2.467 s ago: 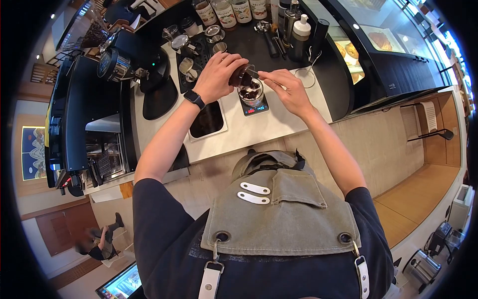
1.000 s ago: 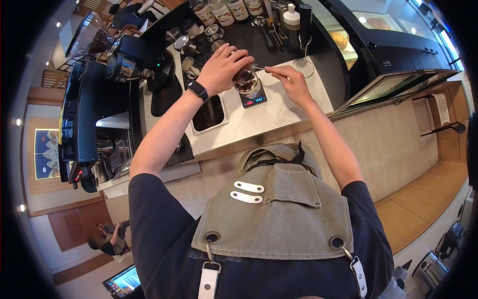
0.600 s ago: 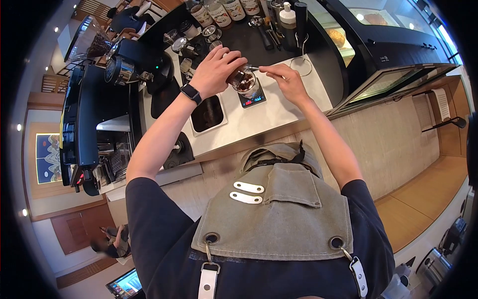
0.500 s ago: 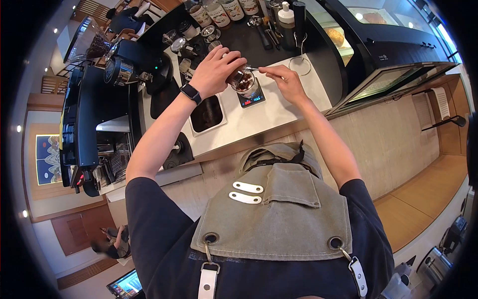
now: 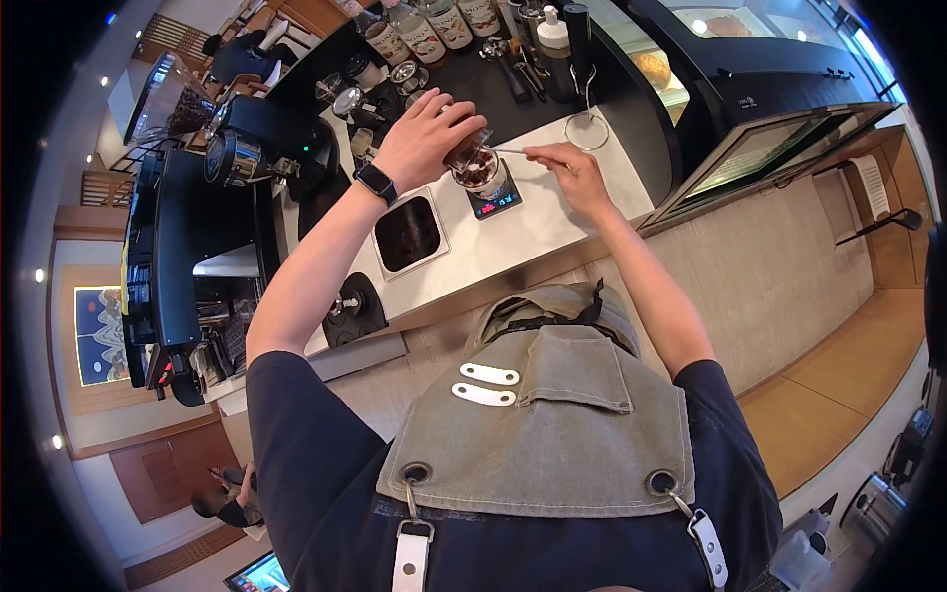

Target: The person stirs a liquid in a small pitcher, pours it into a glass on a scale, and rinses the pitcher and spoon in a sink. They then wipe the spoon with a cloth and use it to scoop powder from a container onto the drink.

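My left hand [image 5: 426, 136] is wrapped round a small clear jar [image 5: 468, 151] with dark contents, tilted over a glass [image 5: 480, 180]. The glass holds something white and dark brown and stands on a black digital scale [image 5: 496, 205] with lit red and blue digits. Pinched in my right hand [image 5: 575, 176] is the thin metal handle of a spoon [image 5: 511, 151], which reaches left to the jar's mouth above the glass. The spoon's far end is too small to make out.
A small sink [image 5: 409, 234] is set in the white counter [image 5: 444, 283], left of the scale. Syrup bottles [image 5: 416, 37], a pump bottle [image 5: 553, 44] and metal tools [image 5: 508, 74] stand behind. A coffee grinder [image 5: 237, 158] is at left, a display case [image 5: 750, 109] at right.
My right hand has shifted slightly right and down, and the spoon handle now lies lower and more level. My left hand still tilts the jar over the glass. The view has shifted slightly.
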{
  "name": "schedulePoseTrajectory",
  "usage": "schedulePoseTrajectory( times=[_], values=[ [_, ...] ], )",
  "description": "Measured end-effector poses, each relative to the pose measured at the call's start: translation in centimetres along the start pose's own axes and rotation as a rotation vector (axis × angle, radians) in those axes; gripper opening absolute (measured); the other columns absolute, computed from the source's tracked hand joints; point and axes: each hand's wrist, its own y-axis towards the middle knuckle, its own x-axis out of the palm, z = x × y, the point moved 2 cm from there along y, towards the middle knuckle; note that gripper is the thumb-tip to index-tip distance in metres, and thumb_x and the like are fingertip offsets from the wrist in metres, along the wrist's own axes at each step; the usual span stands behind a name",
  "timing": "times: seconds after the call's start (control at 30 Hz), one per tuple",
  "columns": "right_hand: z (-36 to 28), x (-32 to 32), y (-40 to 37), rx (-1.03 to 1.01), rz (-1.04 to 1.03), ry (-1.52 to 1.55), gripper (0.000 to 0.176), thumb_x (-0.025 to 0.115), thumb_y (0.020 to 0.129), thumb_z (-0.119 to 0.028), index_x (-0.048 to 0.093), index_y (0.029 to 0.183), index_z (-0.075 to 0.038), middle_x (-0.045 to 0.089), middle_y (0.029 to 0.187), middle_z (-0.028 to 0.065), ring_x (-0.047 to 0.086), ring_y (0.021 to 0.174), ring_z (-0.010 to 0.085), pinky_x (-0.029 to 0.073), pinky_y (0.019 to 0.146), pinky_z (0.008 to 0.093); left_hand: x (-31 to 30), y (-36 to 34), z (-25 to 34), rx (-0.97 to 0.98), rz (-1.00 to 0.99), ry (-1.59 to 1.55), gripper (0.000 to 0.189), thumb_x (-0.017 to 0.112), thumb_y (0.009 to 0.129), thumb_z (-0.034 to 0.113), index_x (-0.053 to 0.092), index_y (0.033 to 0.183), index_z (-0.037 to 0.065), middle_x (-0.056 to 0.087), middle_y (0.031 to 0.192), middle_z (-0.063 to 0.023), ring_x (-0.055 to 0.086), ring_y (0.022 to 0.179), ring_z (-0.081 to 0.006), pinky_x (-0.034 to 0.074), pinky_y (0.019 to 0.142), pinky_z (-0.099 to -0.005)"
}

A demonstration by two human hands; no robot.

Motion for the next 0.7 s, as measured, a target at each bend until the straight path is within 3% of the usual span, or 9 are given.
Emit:
schedulePoseTrajectory(
  times=[0.27,0.47,0.7],
  values=[
    [-1.6,0.7,1.7,-0.02,0.035,-0.031,0.032,0.057,0.099,0.005,0.078,0.121,-0.006,0.075,0.117,0.013,0.072,0.109,0.0225,0.058,0.097,0.034,-0.1,-0.2,0.4,0.022,-0.019,-0.016,0.059,0.074,0.082,0.007,0.058,0.138,0.018,0.058,0.139,-0.0037,0.053,0.132,-0.0282,0.034,0.125,-0.0462],
    [1.0,0.0,-1.8,0.087,0.029,0.017,0.032,0.061,0.097,0.003,0.077,0.123,-0.005,0.076,0.115,0.0123,0.072,0.107,0.0212,0.056,0.096,0.0334,-0.1,-0.2,0.2,0.024,-0.011,0.026,0.06,0.073,0.081,0.005,0.058,0.137,0.018,0.057,0.139,-0.0041,0.052,0.132,-0.0289,0.035,0.123,-0.0452],
    [-1.6,0.8,2.0,-0.071,0.066,-0.046,0.032,0.062,0.097,0.003,0.079,0.121,-0.009,0.078,0.109,0.011,0.073,0.102,0.0216,0.056,0.092,0.0323,-0.4,0.0,0.7,0.037,-0.022,0.018,0.061,0.073,0.08,0.005,0.058,0.137,0.017,0.056,0.141,-0.0044,0.051,0.135,-0.0308,0.038,0.121,-0.0443]
  ],
)
